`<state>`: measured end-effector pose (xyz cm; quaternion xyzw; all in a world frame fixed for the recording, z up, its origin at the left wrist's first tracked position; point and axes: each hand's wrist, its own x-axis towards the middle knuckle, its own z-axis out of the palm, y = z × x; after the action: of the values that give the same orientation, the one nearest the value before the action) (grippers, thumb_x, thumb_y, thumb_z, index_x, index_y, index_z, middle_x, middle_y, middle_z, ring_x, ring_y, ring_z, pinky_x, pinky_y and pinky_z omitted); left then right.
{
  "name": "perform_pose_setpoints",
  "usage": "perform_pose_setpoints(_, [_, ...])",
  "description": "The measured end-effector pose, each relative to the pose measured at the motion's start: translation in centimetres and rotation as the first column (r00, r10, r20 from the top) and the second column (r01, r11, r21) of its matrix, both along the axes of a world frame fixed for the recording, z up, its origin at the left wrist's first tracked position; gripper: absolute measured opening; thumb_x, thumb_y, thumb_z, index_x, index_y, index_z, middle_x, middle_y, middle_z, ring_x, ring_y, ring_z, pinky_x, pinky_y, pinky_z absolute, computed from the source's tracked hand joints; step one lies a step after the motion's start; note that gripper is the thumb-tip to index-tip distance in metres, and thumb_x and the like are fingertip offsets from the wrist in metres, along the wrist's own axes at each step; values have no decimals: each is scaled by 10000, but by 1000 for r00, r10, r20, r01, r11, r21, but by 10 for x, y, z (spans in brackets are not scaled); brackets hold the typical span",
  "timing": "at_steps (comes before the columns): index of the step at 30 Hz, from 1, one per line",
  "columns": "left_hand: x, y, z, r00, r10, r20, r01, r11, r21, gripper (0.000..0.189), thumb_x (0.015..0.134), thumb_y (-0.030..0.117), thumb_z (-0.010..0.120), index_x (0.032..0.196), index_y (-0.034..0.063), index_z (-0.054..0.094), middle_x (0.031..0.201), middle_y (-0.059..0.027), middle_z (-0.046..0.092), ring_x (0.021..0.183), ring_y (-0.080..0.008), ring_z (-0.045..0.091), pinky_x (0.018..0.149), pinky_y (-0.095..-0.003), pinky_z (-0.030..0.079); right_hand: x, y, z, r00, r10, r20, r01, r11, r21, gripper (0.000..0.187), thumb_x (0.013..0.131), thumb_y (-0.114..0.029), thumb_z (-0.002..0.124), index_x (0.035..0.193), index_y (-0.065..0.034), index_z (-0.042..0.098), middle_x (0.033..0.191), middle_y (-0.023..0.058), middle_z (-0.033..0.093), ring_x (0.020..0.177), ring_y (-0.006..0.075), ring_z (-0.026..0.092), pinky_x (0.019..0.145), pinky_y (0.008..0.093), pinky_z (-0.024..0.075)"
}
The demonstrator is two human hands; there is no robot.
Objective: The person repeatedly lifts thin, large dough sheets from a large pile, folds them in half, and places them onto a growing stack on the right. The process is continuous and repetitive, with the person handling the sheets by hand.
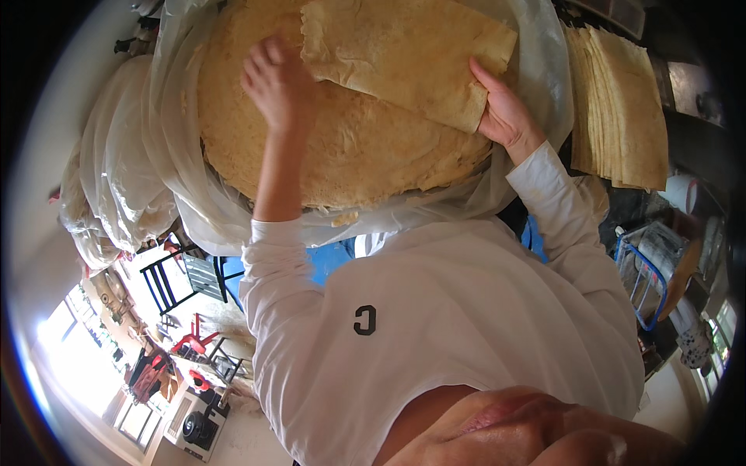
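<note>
A large round stack of thin, yellow-brown flatbread sheets (349, 151) lies before me, with ragged edges. Across its far part is a partly folded sheet (408, 52), its left edge torn and uneven. My right hand (504, 110) grips the near right corner of this sheet, thumb on top and fingers underneath. My left hand (277, 84) is over the left part of the stack, beside the torn edge. Its fingers are curled and blurred by motion, and whether they hold anything is unclear.
Clear plastic sheeting (542, 70) surrounds the stack, and more bunched plastic (125, 157) hangs at left. A pile of folded flatbread sheets (618, 108) stands at right. Further off are a dark chair (201, 274), a red stool (195, 338) and a blue-framed rack (644, 279).
</note>
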<state>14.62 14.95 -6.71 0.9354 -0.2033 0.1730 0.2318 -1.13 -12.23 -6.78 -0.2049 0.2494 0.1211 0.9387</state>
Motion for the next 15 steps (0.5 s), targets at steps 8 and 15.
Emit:
perform_pose_setpoints(8, [-66, -54, -17, 917, -303, -257, -18, 614, -789, 507, 1048, 357, 462, 1483, 98, 480, 1462, -198, 528, 1321, -279, 519, 1089, -491, 423, 0, 2, 1, 1000, -23, -7, 23, 1000, 10, 452, 1093, -310, 456, 1436, -16, 446, 1446, 127, 539, 1307, 268, 553, 1111, 444, 466])
perform_pose_setpoints(15, [-142, -73, 7, 253, -958, -135, -918, -194, -346, 432, 1046, 267, 508, 1403, 25, 487, 1400, -117, 573, 1268, -284, 562, 1073, -445, 466, -13, 45, 29, 987, -147, -59, 140, 985, -103, 456, 1080, -345, 485, 1386, -7, 491, 1382, 127, 580, 1252, 241, 585, 1058, 404, 495])
